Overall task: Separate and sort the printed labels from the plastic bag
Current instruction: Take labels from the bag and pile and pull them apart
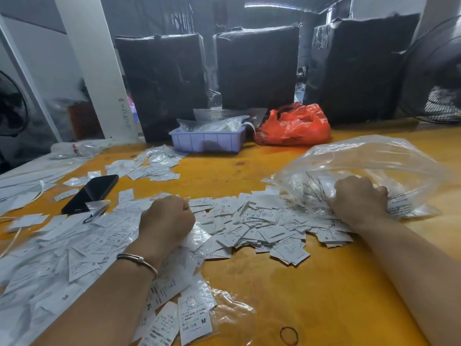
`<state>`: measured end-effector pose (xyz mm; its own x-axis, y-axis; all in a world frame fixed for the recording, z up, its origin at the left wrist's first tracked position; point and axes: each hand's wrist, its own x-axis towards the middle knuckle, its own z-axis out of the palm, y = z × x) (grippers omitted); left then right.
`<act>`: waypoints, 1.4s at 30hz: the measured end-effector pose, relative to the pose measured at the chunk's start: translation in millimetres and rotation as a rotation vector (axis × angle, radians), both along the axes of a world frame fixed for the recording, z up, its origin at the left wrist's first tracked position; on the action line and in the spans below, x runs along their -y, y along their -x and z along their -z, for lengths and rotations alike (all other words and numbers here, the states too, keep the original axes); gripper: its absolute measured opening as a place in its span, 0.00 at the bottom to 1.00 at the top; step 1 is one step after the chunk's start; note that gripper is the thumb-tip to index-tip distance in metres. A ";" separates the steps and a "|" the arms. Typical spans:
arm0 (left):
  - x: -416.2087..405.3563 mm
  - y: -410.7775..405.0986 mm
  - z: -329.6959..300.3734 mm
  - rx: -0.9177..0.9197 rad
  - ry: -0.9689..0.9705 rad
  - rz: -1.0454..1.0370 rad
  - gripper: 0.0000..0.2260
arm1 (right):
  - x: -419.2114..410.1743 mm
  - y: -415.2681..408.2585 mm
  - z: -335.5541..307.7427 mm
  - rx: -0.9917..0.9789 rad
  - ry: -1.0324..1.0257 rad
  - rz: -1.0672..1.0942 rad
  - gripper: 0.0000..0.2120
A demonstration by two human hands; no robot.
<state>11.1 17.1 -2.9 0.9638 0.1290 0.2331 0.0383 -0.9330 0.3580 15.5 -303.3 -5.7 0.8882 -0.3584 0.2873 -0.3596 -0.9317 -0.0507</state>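
A big clear plastic bag (369, 161) lies on the right of the yellow table (287, 290), its mouth towards the middle. White printed labels (249, 226) spill from it in a wide heap across the table. My right hand (359, 198) is inside the bag's mouth, fingers curled on a bunch of labels and plastic film. My left hand (167, 218), with a bracelet on the wrist, rests as a fist on the label heap at the centre left; what its fingers hold is hidden. More labels marked S, XS, M and XL (194, 318) lie near the front edge.
A black phone (92, 192) lies at the left among labels. A lilac tray (207, 139) with clear bags and a red plastic bag (296, 126) stand at the back, before three black wrapped blocks (257, 66). A rubber band (288, 335) lies at the front. Fans stand at both sides.
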 end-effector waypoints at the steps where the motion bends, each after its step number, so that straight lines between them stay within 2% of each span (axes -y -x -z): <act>1: 1.0 0.7 0.4 0.009 0.001 0.001 0.11 | 1.1 -2.0 1.9 -0.001 -0.012 0.001 0.07; 7: 7.1 2.9 1.7 0.070 0.098 0.085 0.11 | 6.4 -8.6 5.2 0.101 -0.063 -0.006 0.04; 16: 16.0 9.1 0.6 0.136 0.183 0.287 0.13 | 8.2 -7.4 3.6 0.232 -0.195 -0.031 0.07; 18: 17.9 11.2 0.5 0.131 0.191 0.305 0.12 | 8.3 -7.5 5.0 0.142 -0.197 -0.023 0.12; 21: 20.2 13.4 0.5 0.130 0.208 0.331 0.12 | 8.5 -10.5 8.9 -0.013 -0.107 -0.018 0.06; 24: 21.3 14.2 0.5 0.129 0.234 0.355 0.13 | 9.4 -11.6 7.1 0.102 -0.180 -0.002 0.08; 29: 22.2 14.4 1.1 0.133 0.245 0.379 0.13 | 10.9 -10.6 7.6 0.274 -0.187 -0.039 0.09; 33: 23.2 14.9 0.6 0.129 0.258 0.390 0.13 | 11.6 -12.6 7.6 0.342 -0.225 -0.064 0.10; 36: 23.2 15.7 0.4 0.131 0.262 0.396 0.13 | 11.3 -10.7 7.3 0.380 -0.259 -0.065 0.08; 39: 22.8 15.6 0.7 0.139 0.266 0.400 0.13 | 9.5 -7.5 3.2 0.517 -0.291 -0.079 0.06; 42: 22.2 14.2 1.0 0.154 0.273 0.399 0.11 | -1.5 0.0 -7.5 0.641 -0.413 -0.127 0.08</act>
<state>-3.1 -5.2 -3.9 0.9073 -0.1666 0.3860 -0.3750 -0.7359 0.5638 15.4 -301.8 1.8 0.6351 -0.4545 0.6245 -0.0344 -0.8244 -0.5650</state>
